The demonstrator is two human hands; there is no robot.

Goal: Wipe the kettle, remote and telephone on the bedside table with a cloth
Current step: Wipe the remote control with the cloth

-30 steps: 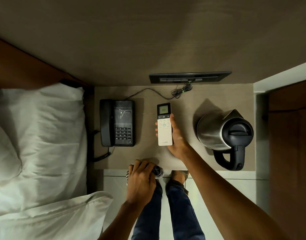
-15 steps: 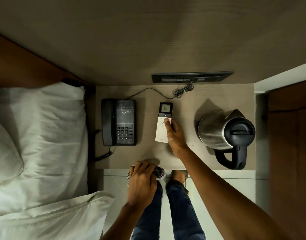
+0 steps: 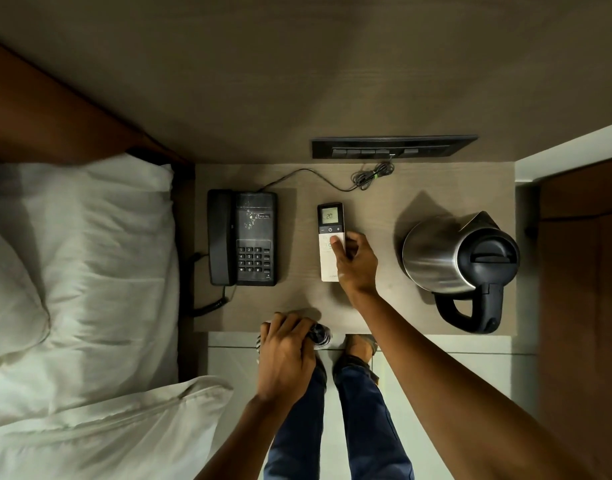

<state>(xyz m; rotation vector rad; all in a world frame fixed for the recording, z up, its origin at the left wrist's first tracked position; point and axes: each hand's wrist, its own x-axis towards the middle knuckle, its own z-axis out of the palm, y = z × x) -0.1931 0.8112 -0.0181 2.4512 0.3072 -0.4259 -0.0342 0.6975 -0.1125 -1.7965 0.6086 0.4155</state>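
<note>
Remote [image 3: 329, 237]: flat on the bedside table [image 3: 297, 299], long axis running from the near edge toward the wall, screen end at the far side showing 20, white button end nearest the person
Right hand [image 3: 355, 263]: lying along the remote's right edge, thumb across the white face just below the dark button strip, other fingers curled down the far side; whether they truly clamp it or only rest on it, I cannot tell
Left hand [image 3: 285, 355]: at the table's near edge, fingers bunched together around a dark striped cloth [image 3: 319, 336] that pokes out to the right of the knuckles
Telephone [image 3: 242, 237]: left of the thumb and apart from it, handset along its left side, keypad at the near end, long axis parallel to the remote
Kettle [image 3: 460, 261]: steel body right of the right hand and apart from it, spout toward the wall, black handle toward the near edge
Bed [image 3: 83, 271]: white pillows left of the table
</note>
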